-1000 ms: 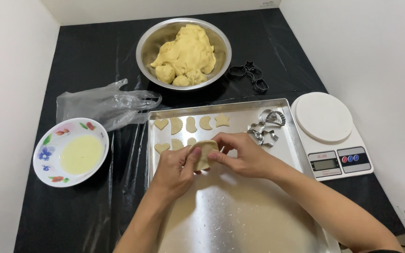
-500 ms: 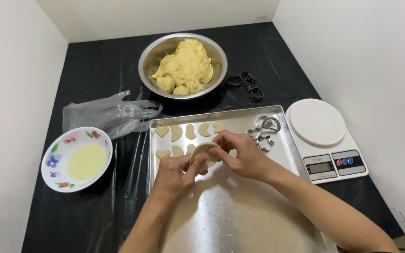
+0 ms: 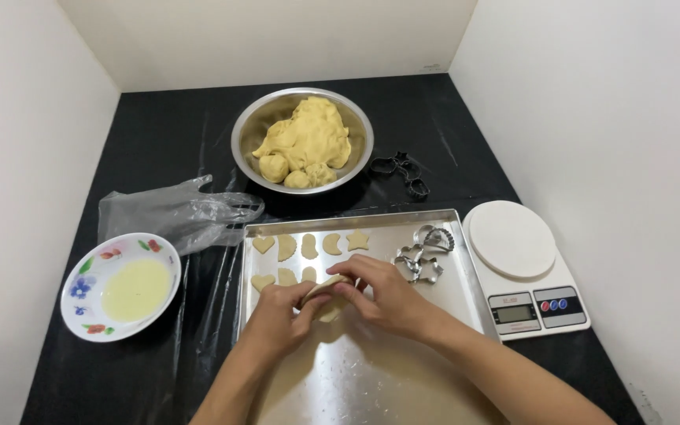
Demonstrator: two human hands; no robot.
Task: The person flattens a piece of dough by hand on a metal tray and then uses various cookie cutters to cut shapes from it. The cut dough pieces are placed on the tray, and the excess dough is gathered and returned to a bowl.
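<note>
Over the middle of a silver baking tray [image 3: 450, 236], my left hand [image 3: 277, 311] and my right hand [image 3: 383, 295] pinch one flat piece of yellow dough [image 3: 326, 293] between their fingertips. The piece is partly hidden by my fingers. Just beyond them, several cut dough shapes [image 3: 308, 248] lie in two rows on the tray: hearts, crescents and a star.
A steel bowl [image 3: 249, 130] of yellow dough sits at the back. Metal cookie cutters [image 3: 423, 253] lie on the tray's right side, dark cutters [image 3: 404, 171] beyond it. At right is a white kitchen scale [image 3: 522, 271]; at left, a clear plastic glove [image 3: 175, 211] and a floral bowl [image 3: 88, 267] of pale liquid.
Both hands stay on the dough piece in about the same spot on the tray, with only small shifts of the fingers. My view has tilted slightly.
</note>
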